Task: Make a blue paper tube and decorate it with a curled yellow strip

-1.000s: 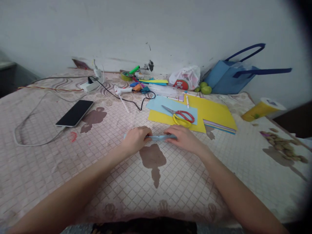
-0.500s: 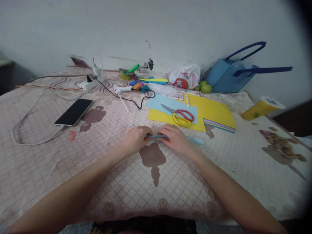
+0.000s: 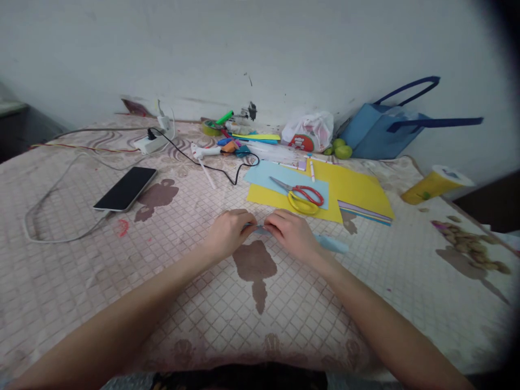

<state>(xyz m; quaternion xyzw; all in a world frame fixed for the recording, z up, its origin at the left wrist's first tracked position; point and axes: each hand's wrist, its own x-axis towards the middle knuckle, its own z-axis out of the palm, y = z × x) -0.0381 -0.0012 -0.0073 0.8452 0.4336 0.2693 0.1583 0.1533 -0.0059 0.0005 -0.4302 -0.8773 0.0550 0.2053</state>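
A light blue strip of paper (image 3: 332, 244) runs across the middle of the table, its right end showing past my right wrist. My left hand (image 3: 231, 230) pinches its left end, fingers closed. Close beside it, my right hand (image 3: 289, 230) is closed on the same strip, so only a short piece shows between the fingertips. Just beyond my hands, scissors (image 3: 303, 197) with one red and one yellow handle lie on a light blue sheet (image 3: 264, 172), which rests on yellow paper (image 3: 268, 197).
A black-screened phone (image 3: 125, 188) on a cable lies left. Behind are a white glue gun (image 3: 205, 151), a power strip (image 3: 150, 143), a plastic bag (image 3: 311, 132) and green fruit (image 3: 342, 150). A blue bag (image 3: 376, 132), a yellow roll (image 3: 430, 185) and peanuts (image 3: 471, 246) are at right.
My hands stay close together on the paper strip, with small finger movements. The strip's right end has shifted slightly right and toward me. The view has tilted a little.
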